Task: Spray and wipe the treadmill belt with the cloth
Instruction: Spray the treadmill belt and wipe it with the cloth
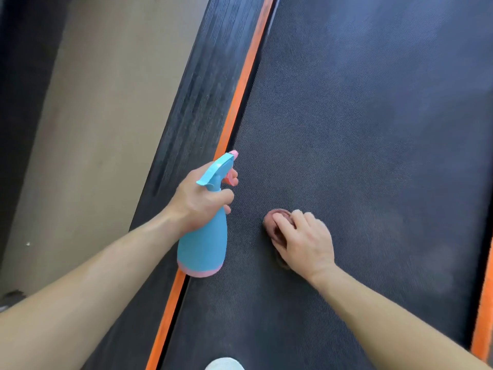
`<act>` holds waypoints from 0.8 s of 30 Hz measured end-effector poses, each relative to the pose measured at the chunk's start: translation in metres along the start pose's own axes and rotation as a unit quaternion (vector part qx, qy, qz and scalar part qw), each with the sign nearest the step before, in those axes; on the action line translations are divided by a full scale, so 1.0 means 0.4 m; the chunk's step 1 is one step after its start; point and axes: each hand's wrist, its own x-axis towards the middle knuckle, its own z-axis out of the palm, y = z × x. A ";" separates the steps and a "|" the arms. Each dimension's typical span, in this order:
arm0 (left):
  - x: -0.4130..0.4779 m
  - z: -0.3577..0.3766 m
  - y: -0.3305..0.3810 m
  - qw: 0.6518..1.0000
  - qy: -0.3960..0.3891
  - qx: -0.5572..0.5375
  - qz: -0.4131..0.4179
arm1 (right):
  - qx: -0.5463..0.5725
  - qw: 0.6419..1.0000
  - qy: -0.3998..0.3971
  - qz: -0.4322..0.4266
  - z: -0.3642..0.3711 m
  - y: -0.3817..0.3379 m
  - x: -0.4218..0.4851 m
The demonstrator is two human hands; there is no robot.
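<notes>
Beige floor [88, 129] lies beside the ribbed black side rail [208, 89] and its orange stripe [245, 76].

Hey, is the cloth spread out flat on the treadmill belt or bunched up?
Bunched up. The cloth is a small pink wad on the belt, mostly covered by the right hand, whose fingers curl over it.

The treadmill belt [373, 129] is taking up the middle and right of the scene. A thin edge strip [240, 89] is running along its left side, and the side rail [192, 102] is lying just beyond that. Further left, the floor [93, 129] is showing. The left hand [197, 201] is holding the spray bottle [205, 241] over the belt's left edge. To its right, and apart from it, the right hand [304, 241] is holding the cloth [274, 222] down on the belt. A shoe tip [225, 364] is resting on the belt nearest the person.
</notes>
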 end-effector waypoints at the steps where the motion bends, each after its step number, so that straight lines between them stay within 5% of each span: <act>1: -0.002 -0.002 -0.005 1.000 -0.003 -0.004 0.001 | -0.003 1.000 0.004 -0.018 0.001 0.013 0.036; 6: -0.001 -0.014 -0.039 1.000 0.009 -0.023 -0.007 | -0.030 0.990 0.067 0.117 0.010 0.069 0.348; 9: -0.012 -0.018 -0.032 0.999 0.006 -0.036 -0.008 | -0.032 0.986 0.062 0.151 0.016 0.049 0.348; 11: -0.020 -0.022 -0.020 0.999 0.005 -0.043 -0.008 | -0.004 0.991 0.055 0.121 0.008 -0.008 0.237; 14: -0.032 -0.030 -0.019 0.999 0.007 -0.045 -0.012 | 0.018 0.999 -0.003 -0.034 0.011 -0.084 0.078; 17: -0.038 -0.045 -0.032 0.998 0.023 -0.058 -0.013 | 0.006 0.995 -0.005 -0.100 0.021 -0.062 0.183; 21: -0.040 -0.070 -0.042 0.996 0.054 -0.069 -0.031 | -0.027 0.996 0.053 0.062 0.046 -0.053 0.461; 24: -0.052 -0.084 -0.047 0.995 0.064 -0.056 -0.051 | -0.002 0.995 0.047 0.090 0.046 -0.100 0.406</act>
